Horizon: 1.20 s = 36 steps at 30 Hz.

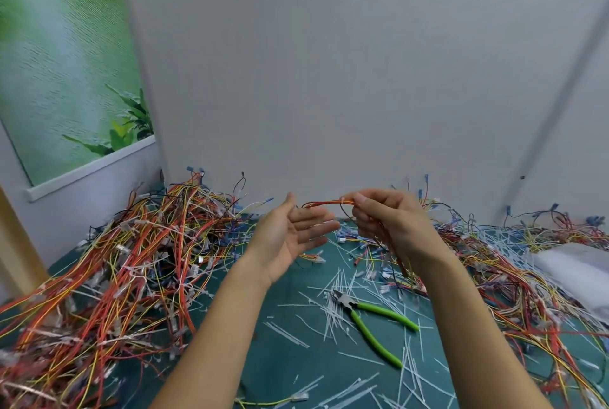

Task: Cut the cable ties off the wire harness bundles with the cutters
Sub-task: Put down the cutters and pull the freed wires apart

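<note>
My right hand [385,221] is raised above the table and grips a thin red and orange wire harness bundle [324,203], with a white cable tie [343,201] showing just left of the fingers. The bundle's loose wires hang down under that hand. My left hand [290,237] is held up beside it, palm turned toward the right, fingers straight and apart, holding nothing. The green-handled cutters [372,321] lie on the green table mat [283,362] below my hands, jaws pointing up-left, untouched.
A big heap of red, orange and yellow harnesses [125,263] fills the left side. Another tangle of wires [514,277] spreads along the right. Cut white ties [333,313] litter the mat around the cutters. A white bag [580,270] sits at the right edge. A grey wall stands behind.
</note>
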Each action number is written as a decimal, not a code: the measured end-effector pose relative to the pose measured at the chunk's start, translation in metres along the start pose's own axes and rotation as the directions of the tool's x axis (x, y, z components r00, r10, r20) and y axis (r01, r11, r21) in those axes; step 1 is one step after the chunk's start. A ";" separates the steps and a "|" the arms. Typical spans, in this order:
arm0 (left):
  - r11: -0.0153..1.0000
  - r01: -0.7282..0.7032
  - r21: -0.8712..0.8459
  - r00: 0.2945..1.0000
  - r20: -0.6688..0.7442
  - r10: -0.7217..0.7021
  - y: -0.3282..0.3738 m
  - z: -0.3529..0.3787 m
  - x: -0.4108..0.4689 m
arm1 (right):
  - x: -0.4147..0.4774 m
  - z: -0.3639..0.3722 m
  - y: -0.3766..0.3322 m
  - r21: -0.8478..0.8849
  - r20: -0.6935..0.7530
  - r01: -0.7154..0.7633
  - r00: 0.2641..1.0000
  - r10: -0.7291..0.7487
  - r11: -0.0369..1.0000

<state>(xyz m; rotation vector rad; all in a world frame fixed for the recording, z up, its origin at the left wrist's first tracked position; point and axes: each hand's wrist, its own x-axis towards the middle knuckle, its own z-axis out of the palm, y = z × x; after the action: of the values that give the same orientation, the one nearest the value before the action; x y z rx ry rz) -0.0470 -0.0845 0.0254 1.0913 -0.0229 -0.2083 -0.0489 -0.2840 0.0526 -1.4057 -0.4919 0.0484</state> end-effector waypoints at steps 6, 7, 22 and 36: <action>0.997 0.049 0.053 0.993 -0.113 -0.043 -0.009 0.007 0.004 | -0.004 -0.014 0.010 0.170 -0.041 0.014 0.999 -0.007 0.985; 0.994 0.019 0.110 0.989 -0.150 -0.002 -0.011 0.009 0.003 | -0.007 -0.018 0.011 0.139 -0.062 0.022 0.998 -0.013 0.990; 0.899 -0.231 -0.373 0.973 -0.065 0.223 -0.012 0.006 0.010 | -0.025 -0.045 0.001 -0.589 -0.026 -0.137 0.988 0.151 0.797; 0.686 -0.709 0.166 0.699 0.298 0.650 -0.013 0.042 -0.025 | -0.012 -0.020 0.011 -0.106 0.029 -0.315 0.947 0.319 0.943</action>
<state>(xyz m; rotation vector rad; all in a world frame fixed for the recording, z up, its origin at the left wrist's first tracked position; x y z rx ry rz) -0.0787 -0.1220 0.0357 1.2558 -0.6758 0.3773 -0.0498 -0.3039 0.0366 -1.5750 -0.3042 0.3216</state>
